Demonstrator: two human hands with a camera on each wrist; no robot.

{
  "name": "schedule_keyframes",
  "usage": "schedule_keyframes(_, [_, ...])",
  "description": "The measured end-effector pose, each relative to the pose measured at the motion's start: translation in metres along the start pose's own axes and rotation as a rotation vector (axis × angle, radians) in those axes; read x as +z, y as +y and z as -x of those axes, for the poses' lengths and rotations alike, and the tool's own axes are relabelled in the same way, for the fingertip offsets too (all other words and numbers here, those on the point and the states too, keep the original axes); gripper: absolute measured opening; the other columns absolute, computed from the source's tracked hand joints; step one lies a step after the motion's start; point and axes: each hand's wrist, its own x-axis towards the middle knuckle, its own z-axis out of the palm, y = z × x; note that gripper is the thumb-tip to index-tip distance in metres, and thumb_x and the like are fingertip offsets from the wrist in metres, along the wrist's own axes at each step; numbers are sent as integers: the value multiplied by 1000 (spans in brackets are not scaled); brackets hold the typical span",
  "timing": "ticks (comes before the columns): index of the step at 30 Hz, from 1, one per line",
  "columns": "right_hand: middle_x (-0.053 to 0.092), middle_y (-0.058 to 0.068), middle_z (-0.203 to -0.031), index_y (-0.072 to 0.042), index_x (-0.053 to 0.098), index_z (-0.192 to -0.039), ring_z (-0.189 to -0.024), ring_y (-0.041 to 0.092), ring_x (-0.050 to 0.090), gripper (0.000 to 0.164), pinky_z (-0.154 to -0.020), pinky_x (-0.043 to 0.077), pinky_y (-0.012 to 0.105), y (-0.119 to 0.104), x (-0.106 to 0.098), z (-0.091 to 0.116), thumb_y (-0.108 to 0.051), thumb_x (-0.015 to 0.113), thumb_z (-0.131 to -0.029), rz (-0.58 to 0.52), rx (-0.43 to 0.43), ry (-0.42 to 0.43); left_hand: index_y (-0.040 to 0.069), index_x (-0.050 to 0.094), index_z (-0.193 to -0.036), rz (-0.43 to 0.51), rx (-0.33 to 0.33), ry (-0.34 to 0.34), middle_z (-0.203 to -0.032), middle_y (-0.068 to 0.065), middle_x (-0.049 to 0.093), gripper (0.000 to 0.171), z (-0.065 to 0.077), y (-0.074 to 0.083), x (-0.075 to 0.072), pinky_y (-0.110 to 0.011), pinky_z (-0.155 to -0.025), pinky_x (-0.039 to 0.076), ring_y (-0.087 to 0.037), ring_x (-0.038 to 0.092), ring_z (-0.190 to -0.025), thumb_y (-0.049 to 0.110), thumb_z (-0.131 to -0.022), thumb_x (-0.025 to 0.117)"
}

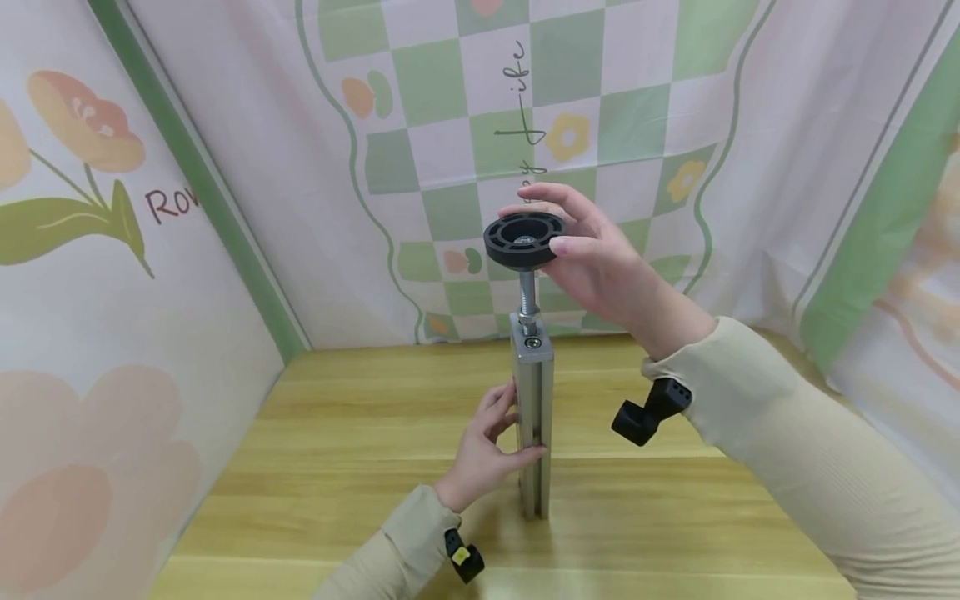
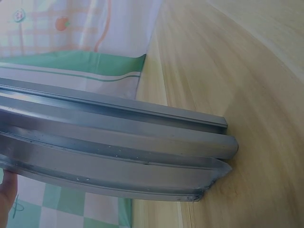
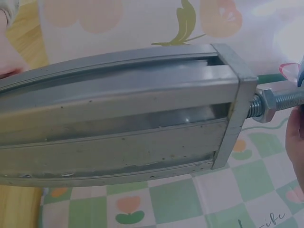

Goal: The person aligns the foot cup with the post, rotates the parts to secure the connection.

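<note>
An aluminium extrusion [image 1: 534,433] stands upright on the table, with a metal end plate [image 1: 532,352] across its top. A threaded stud [image 1: 528,292] with a nut [image 3: 269,105] rises from that plate. Topping the stud is a black round levelling foot [image 1: 501,250], its ribbed face upward. My left hand [image 1: 483,454] grips the extrusion around its middle, thumb on the near side. With thumb and fingers at its right edge, my right hand [image 1: 600,258] holds the levelling foot. In the left wrist view the extrusion's lower end [image 2: 223,152] meets the table.
The wooden table [image 1: 337,467] stretches around the extrusion. Printed cloth [image 1: 427,150] hangs behind it, with more cloth panels at left and right. A small black camera mount sits on the left wrist [image 1: 467,560] and another on the right wrist [image 1: 651,410].
</note>
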Motion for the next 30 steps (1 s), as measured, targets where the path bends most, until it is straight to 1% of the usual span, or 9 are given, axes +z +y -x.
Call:
schedule_keyframes(3, [52, 11, -122, -10, 52, -123, -111, 25, 55, 39, -92, 47, 29, -1, 1, 1, -2, 57, -85, 59, -6, 43, 44, 26, -145, 0, -2, -3, -134, -27, 36, 105, 0, 0, 0, -35, -96, 48, -7, 42, -122, -14, -71, 72])
schedule_keyframes(6, [52, 9, -119, -12, 52, -121, -108, 22, 55, 40, -92, 46, 27, 0, 3, 2, -1, 56, -83, 131, -10, 90, 43, 26, -145, 1, -3, -5, -134, -27, 36, 104, 0, -1, 0, -36, -97, 48, -8, 42, -122, -14, -72, 72])
schedule_keyframes(9, [51, 8, -116, -12, 51, -120, -106, 19, 55, 41, -93, 46, 26, 0, 7, 2, 1, 53, -81, 197, -11, 143, 43, 27, -145, 6, -19, -3, -135, -26, 36, 103, 0, 0, 0, -36, -97, 47, -8, 42, -122, -14, -72, 72])
schedule_keyframes(13, [49, 6, -112, -13, 51, -116, -103, 18, 54, 42, -91, 48, 24, -2, 14, 2, 7, 50, -79, 279, 7, 233, 42, 28, -145, 13, -43, -1, -136, -25, 36, 102, 0, 1, 0, -36, -98, 47, -7, 43, -123, -13, -72, 72])
schedule_keyframes(17, [49, 5, -110, -16, 50, -112, -98, 16, 56, 44, -83, 51, 21, -3, 23, 1, 13, 52, -78, 392, 19, 333, 42, 28, -145, 11, -39, 0, -136, -25, 36, 102, 0, 1, -1, -37, -98, 47, -8, 42, -123, -14, -72, 72])
schedule_keyframes(19, [50, 5, -108, -15, 50, -111, -95, 16, 57, 45, -79, 51, 20, -2, 27, 2, 14, 56, -77, 454, 1, 378, 43, 28, -145, 8, -35, 1, -136, -25, 36, 103, 0, 2, 0, -36, -97, 47, -8, 43, -124, -14, -72, 72])
schedule_keyframes(21, [51, 5, -104, -12, 49, -110, -92, 15, 57, 45, -82, 49, 20, 0, 30, 2, 14, 60, -75, 528, -35, 419, 44, 27, -144, 5, -36, 1, -135, -25, 36, 103, 0, 2, 0, -36, -97, 47, -8, 43, -124, -13, -72, 72])
schedule_keyframes(25, [53, 3, -96, -9, 50, -106, -91, 15, 55, 44, -86, 44, 23, 4, 35, 2, 12, 67, -72, 667, -114, 471, 46, 27, -144, 1, -32, -3, -135, -25, 37, 104, 0, 2, 0, -36, -97, 48, -8, 43, -123, -13, -72, 73])
schedule_keyframes(30, [50, -5, -96, 1, 47, -102, -89, 15, 50, 42, -78, 44, 23, 6, 41, 1, 7, 74, -70, 882, -155, 532, 46, 26, -144, 2, -29, -8, -135, -24, 37, 105, 0, 1, -1, -37, -98, 47, -9, 42, -123, -14, -72, 72])
